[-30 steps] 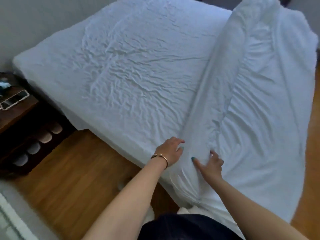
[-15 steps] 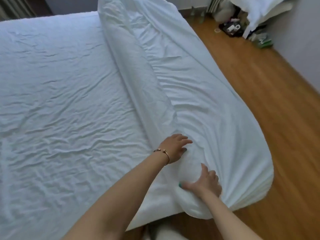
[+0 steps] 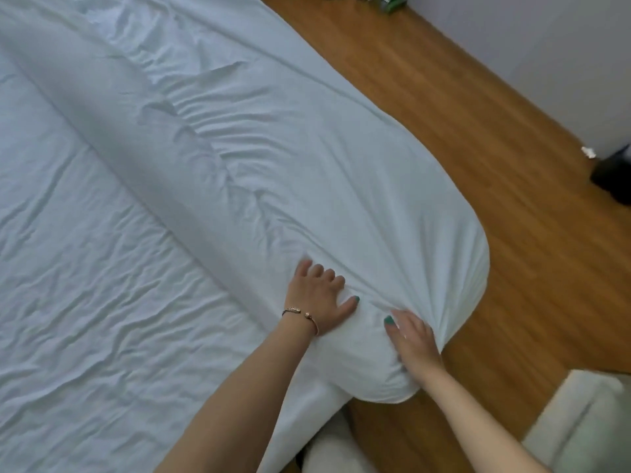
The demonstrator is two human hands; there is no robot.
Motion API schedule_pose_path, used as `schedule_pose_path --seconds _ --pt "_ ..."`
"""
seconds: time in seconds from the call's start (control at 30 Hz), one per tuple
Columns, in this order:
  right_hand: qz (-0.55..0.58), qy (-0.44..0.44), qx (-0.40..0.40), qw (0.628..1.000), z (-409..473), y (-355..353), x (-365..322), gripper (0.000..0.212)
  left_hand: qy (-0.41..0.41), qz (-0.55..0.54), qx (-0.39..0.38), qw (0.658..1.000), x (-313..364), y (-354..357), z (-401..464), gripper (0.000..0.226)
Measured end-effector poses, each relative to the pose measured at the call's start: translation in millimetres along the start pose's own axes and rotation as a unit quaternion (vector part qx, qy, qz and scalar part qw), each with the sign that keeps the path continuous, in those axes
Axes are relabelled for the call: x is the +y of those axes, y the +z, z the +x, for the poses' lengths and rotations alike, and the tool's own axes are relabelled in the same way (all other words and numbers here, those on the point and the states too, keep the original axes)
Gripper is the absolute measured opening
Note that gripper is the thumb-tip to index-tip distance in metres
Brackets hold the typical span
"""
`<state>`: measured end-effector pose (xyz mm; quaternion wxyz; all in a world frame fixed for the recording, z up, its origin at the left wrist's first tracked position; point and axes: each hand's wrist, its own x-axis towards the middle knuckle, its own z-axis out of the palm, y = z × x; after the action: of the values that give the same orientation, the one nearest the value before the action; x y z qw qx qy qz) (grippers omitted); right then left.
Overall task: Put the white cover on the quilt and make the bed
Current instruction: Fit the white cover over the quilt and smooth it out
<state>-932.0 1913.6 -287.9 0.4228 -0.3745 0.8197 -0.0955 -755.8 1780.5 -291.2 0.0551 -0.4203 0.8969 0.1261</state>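
Observation:
The quilt in its white cover (image 3: 307, 158) lies as a long thick roll along the right side of the bed, and its near end bulges over the bed's corner. My left hand (image 3: 317, 295), with a bracelet on the wrist, presses down on the top of the cover's near end, its fingertips sunk into the soft fabric and its thumb stretched out. My right hand (image 3: 415, 339) grips the cover's near corner, and gathered creases fan out from under its fingers. The wrinkled white bed sheet (image 3: 102, 285) lies bare to the left of the roll.
Wooden floor (image 3: 495, 165) runs along the right of the bed up to a pale wall (image 3: 546, 46). A dark object (image 3: 611, 172) sits by the wall at the right edge. A pale cushioned thing (image 3: 580, 428) stands at the lower right, and small clutter lies at the top edge.
The view has swung right and closer to the quilt's near end. My right hand has shifted round the corner and bunched the cover; my left hand stays pressed on top.

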Motion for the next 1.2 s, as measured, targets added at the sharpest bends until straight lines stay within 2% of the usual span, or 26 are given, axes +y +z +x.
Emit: schedule_pose_path --seconds 0.07,0.1,0.2,0.3,0.37,0.4,0.47,0.57,0.63,0.7,0.8,0.93,1.07,1.13,1.2 --pt "0.004 0.003 0.02 1.0 -14.4 17.4 5.2 0.084 0.023 -0.029 0.089 0.995 -8.4 13.4 -36.8 0.047" --pt "0.027 0.001 0.022 0.999 -22.1 28.4 6.7 0.093 0.034 -0.046 0.123 0.991 -14.5 24.0 -59.0 0.043" --pt "0.07 0.006 0.037 0.997 -36.4 50.9 9.9 0.113 0.038 -0.083 0.171 0.981 -36.9 62.5 -125.8 0.043" --pt "-0.055 -0.065 0.02 0.996 -51.3 63.4 14.1 0.114 0.057 -0.084 0.167 0.981 -51.6 78.2 -171.3 0.043" --pt "-0.162 -0.111 0.015 0.98 -67.7 72.9 15.3 0.1 0.066 -0.075 0.169 0.981 -54.7 63.0 -175.3 0.035" --pt "-0.178 -0.116 0.021 0.977 -78.0 78.6 16.1 0.091 0.069 -0.07 0.168 0.981 -53.8 46.3 -166.7 0.032" --pt "-0.174 -0.105 0.027 0.979 -92.3 90.0 17.5 0.079 0.074 -0.042 0.117 0.989 -44.9 10.5 -130.5 0.044" --pt "-0.165 -0.087 0.036 0.982 -96.2 93.5 19.8 0.071 0.07 0.005 -0.037 0.997 -27.3 -7.5 -67.4 0.051" --pt "-0.181 -0.099 0.011 0.978 -89.3 78.4 13.7 0.061 0.011 0.021 -0.084 0.996 -21.1 7.9 -51.5 0.05" --pt "-0.194 -0.118 -0.012 0.974 -79.1 63.6 4.8 0.05 -0.027 0.056 -0.098 0.993 -22.5 23.4 -60.0 0.06" --pt "-0.198 -0.086 -0.044 0.975 -64.5 59.8 -5.6 0.049 -0.012 0.025 -0.044 0.999 -29.7 34.3 -92.5 0.069" --pt "-0.24 -0.019 -0.018 0.97 -78.1 86.6 -0.1 0.055 0.013 -0.056 0.101 0.993 -47.5 45.1 -172.0 0.045" --pt "-0.227 0.007 0.01 0.974 -115.6 125.5 27.4 0.041 0.014 -0.071 0.128 0.989 -74.2 83.0 -272.3 0.047" --pt "-0.235 0.018 0.034 0.971 -123.8 140.3 28.9 0.041 0.03 -0.068 0.124 0.989 -82.3 91.2 -293.6 0.048" --pt "-0.196 0.048 0.071 0.977 -127.9 148.3 15.3 0.042 0.04 -0.072 0.132 0.988 -84.0 77.6 -292.1 0.041"
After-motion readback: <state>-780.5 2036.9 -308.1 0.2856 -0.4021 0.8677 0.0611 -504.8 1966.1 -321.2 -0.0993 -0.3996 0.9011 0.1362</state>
